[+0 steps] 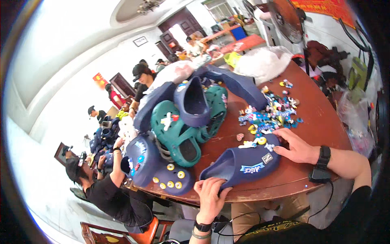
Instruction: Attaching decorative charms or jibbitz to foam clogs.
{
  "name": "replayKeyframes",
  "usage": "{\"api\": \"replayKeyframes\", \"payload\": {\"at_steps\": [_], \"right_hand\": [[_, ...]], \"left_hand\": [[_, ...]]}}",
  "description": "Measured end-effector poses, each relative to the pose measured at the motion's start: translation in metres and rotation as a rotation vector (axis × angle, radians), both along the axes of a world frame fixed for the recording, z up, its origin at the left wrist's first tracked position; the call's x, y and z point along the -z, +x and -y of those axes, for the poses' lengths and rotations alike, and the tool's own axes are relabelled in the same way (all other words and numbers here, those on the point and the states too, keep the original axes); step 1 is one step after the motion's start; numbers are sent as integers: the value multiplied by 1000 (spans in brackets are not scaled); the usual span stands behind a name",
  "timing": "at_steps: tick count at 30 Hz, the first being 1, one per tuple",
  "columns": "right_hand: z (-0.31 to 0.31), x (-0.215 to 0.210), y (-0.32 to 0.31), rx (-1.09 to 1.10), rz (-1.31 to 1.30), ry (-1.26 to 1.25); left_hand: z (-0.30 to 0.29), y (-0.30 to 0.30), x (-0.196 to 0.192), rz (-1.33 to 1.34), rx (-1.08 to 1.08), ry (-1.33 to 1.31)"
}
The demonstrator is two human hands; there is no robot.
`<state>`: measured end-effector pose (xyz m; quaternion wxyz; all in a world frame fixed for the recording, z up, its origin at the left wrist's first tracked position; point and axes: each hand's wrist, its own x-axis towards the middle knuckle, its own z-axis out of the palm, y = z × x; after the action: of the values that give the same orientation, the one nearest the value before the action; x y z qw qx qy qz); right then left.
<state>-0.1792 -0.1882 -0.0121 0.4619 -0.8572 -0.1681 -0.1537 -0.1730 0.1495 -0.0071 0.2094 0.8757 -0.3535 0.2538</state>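
Observation:
A navy blue clog (243,162) lies on its side on the round brown table (317,122), with small charms pressed into its upper. My left hand (209,195) grips its heel end at the table's near edge. My right hand (294,147) rests on the toe end, fingers spread over the charms there. A scatter of small colourful charms (270,112) lies just beyond my right hand.
A pile of teal (178,130) and navy clogs (193,101) covers the table's left half. White plastic bags (264,61) sit at the far side. A person in black (109,191) sits at the left; others work further back. A fan (286,16) stands behind.

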Motion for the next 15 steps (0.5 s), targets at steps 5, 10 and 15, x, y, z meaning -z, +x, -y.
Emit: {"api": "replayKeyframes", "payload": {"at_steps": [5,10,15], "right_hand": [[2,-6,-1,-44,24,120],[3,-12,-7,-77,-104,408],[-4,-10,-11,-158,-294,771]], "left_hand": [[4,-13,6,92,90,-21],[2,-28,-8,164,113,-10],[-7,-36,-49,243,86,-46]]}}
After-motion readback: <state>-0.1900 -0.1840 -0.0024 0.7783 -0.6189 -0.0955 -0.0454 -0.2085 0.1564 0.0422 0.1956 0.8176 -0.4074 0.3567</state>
